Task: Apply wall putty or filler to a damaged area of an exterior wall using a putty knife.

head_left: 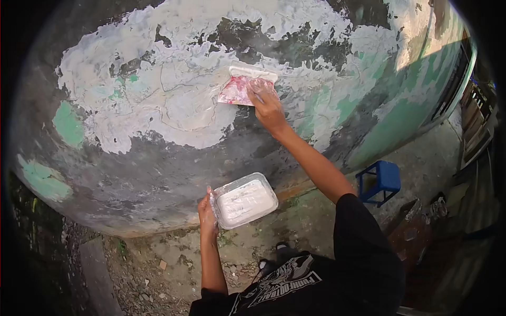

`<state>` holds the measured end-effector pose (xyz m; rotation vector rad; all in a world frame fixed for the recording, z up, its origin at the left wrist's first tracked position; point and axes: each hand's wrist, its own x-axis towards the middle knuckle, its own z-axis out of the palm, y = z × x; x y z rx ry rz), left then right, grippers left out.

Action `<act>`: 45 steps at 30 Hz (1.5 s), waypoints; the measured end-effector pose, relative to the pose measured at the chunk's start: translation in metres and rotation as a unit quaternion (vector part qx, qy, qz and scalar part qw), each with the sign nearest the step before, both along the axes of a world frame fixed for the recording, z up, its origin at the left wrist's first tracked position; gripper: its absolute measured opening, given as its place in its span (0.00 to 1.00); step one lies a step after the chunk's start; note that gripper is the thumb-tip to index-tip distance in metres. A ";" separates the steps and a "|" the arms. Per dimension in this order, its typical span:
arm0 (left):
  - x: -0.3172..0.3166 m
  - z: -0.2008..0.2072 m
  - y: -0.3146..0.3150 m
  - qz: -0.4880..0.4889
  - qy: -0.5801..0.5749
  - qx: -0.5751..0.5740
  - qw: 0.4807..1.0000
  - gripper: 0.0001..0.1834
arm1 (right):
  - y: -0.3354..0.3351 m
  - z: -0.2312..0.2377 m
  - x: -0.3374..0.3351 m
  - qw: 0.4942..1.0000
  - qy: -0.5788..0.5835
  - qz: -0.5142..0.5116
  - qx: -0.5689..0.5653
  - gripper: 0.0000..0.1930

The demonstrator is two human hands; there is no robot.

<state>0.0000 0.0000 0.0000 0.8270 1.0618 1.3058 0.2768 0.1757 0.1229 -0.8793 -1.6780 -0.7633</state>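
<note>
My right hand (269,109) grips a putty scraper (235,90), a flat, pinkish-red blade smeared with white. Its upper edge lies against the wall (184,163), with a thick band of white putty (250,72) along it. Around the scraper, rough white putty (132,100) covers much of the dark grey wall. Lower down, my left hand (207,215) holds a clear rectangular plastic tub (227,224) by its left side, thumb up along the rim. White paste (246,201) fills part of the tub.
A blue plastic stool (387,177) stands on the ground to the right, near the wall's foot. Old green paint (68,124) shows in patches on the wall. Stones and rubble (163,274) lie on the ground at lower left. My feet (282,246) are below the tub.
</note>
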 end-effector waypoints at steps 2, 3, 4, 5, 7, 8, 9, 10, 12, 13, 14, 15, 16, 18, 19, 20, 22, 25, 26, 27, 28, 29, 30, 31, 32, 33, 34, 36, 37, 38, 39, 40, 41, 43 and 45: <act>-0.004 -0.003 0.001 0.026 0.008 0.012 1.000 0.25 | 0.006 -0.016 -0.005 1.000 0.006 -0.026 -0.015 0.25; -0.006 0.000 -0.004 0.030 0.010 0.007 0.999 0.25 | 0.001 -0.026 -0.008 1.000 0.008 -0.023 -0.020 0.25; -0.007 0.004 -0.009 0.034 0.015 -0.003 0.999 0.24 | -0.003 -0.036 -0.009 0.999 -0.004 -0.004 -0.034 0.25; -0.006 0.008 -0.012 0.037 0.020 -0.012 0.999 0.24 | -0.007 -0.045 -0.007 0.999 -0.015 0.014 -0.047 0.26; -0.005 0.014 -0.013 0.044 0.025 -0.007 0.999 0.24 | -0.018 -0.039 -0.008 0.998 -0.008 0.035 -0.053 0.26; -0.005 0.015 -0.014 0.045 0.028 0.000 0.999 0.24 | -0.023 -0.035 -0.007 0.997 -0.001 0.051 -0.057 0.27; -0.004 0.017 -0.012 0.045 0.029 0.004 0.999 0.24 | -0.027 -0.019 -0.006 0.997 -0.001 0.051 -0.053 0.27; -0.003 0.016 -0.011 0.049 0.033 0.000 0.998 0.24 | -0.033 -0.001 -0.004 0.999 0.014 0.046 -0.018 0.28; 0.002 0.011 -0.007 0.048 0.037 -0.002 0.998 0.24 | -0.030 0.032 0.003 0.998 0.014 0.008 0.054 0.29; 0.001 0.005 -0.004 0.039 0.033 0.004 0.999 0.24 | -0.022 0.036 0.002 0.998 0.015 0.007 0.054 0.29; 0.000 -0.002 -0.002 0.030 0.028 0.010 0.999 0.23 | -0.015 0.039 0.001 0.999 0.020 0.002 0.034 0.29; -0.001 -0.007 0.001 0.029 0.029 0.014 0.999 0.23 | -0.009 0.042 0.001 1.000 0.025 -0.005 0.017 0.30; -0.002 -0.012 0.002 0.033 0.031 0.006 0.999 0.23 | -0.004 0.035 0.000 1.000 0.004 -0.021 0.015 0.30; 0.006 -0.007 0.001 0.047 0.021 -0.013 0.999 0.24 | -0.005 0.022 -0.001 0.999 0.004 -0.033 -0.014 0.30; 0.008 -0.005 0.005 0.046 0.020 -0.013 0.999 0.24 | -0.006 0.015 0.001 0.998 0.004 -0.045 -0.047 0.30; 0.009 -0.004 0.008 0.042 0.019 -0.017 0.999 0.24 | -0.005 0.010 0.003 0.998 0.003 -0.047 -0.046 0.30; 0.007 -0.003 0.007 0.040 0.020 -0.026 0.999 0.24 | -0.012 -0.001 0.000 0.997 -0.024 -0.031 -0.061 0.29; 0.006 0.000 0.010 0.037 0.017 -0.020 0.999 0.25 | -0.029 -0.021 -0.006 0.997 -0.043 0.003 -0.061 0.29; 0.005 0.001 0.010 0.032 0.028 -0.015 0.999 0.25 | -0.033 -0.024 -0.007 0.997 -0.034 0.007 -0.067 0.28; 0.004 0.001 0.009 0.026 0.039 -0.010 0.999 0.25 | -0.035 -0.024 -0.004 0.997 -0.035 0.007 -0.069 0.28; 0.004 -0.002 0.005 0.026 0.038 -0.011 0.999 0.25 | -0.035 -0.022 0.001 0.998 -0.013 0.023 -0.063 0.28; -0.001 -0.006 0.003 0.031 0.046 -0.011 0.998 0.25 | -0.039 -0.007 -0.002 0.998 0.011 0.042 -0.054 0.28; -0.004 -0.009 0.003 0.031 0.054 -0.008 0.998 0.25 | -0.043 0.008 -0.005 0.998 0.011 0.041 -0.052 0.28; -0.005 -0.011 0.004 0.030 0.053 -0.006 0.998 0.25 | -0.046 0.026 -0.006 0.999 0.020 0.024 -0.039 0.28; -0.006 -0.014 0.003 0.033 0.048 -0.004 0.998 0.26 | -0.046 0.040 -0.007 0.999 0.028 0.008 -0.026 0.28; -0.005 -0.016 0.001 0.030 0.043 -0.003 0.999 0.26 | -0.044 0.053 -0.004 0.999 0.028 0.001 -0.025 0.28; -0.005 -0.015 -0.001 0.026 0.045 -0.001 0.999 0.26 | -0.036 0.065 -0.005 0.999 0.039 -0.003 -0.015 0.28; -0.006 -0.013 -0.005 0.029 0.061 -0.011 0.998 0.25 | -0.026 0.068 -0.010 0.998 0.050 -0.006 0.028 0.29; -0.007 -0.014 -0.006 0.022 0.064 -0.008 0.998 0.25 | -0.023 0.060 -0.012 0.998 0.052 -0.013 0.031 0.29; -0.009 -0.017 -0.009 0.031 0.049 -0.008 0.998 0.25 | -0.024 0.047 -0.016 0.999 0.040 -0.027 0.002 0.27; -0.010 -0.017 -0.008 0.039 0.034 -0.009 0.999 0.25 | -0.024 0.034 -0.019 0.998 0.029 -0.042 -0.028 0.25; -0.010 -0.018 -0.006 0.033 0.036 -0.009 0.999 0.25 | -0.023 0.018 -0.024 0.999 0.036 -0.023 -0.028 0.24; -0.013 -0.018 -0.007 0.034 0.029 -0.008 0.999 0.25 | -0.022 -0.001 -0.026 0.998 0.040 -0.030 -0.031 0.24; -0.016 -0.020 -0.010 0.037 0.013 -0.007 0.999 0.24 | -0.027 -0.032 -0.029 0.998 0.023 0.012 -0.057 0.30; -0.017 -0.017 -0.009 0.032 0.017 -0.014 0.999 0.24 | -0.034 -0.046 -0.025 0.996 0.028 0.009 -0.082 0.28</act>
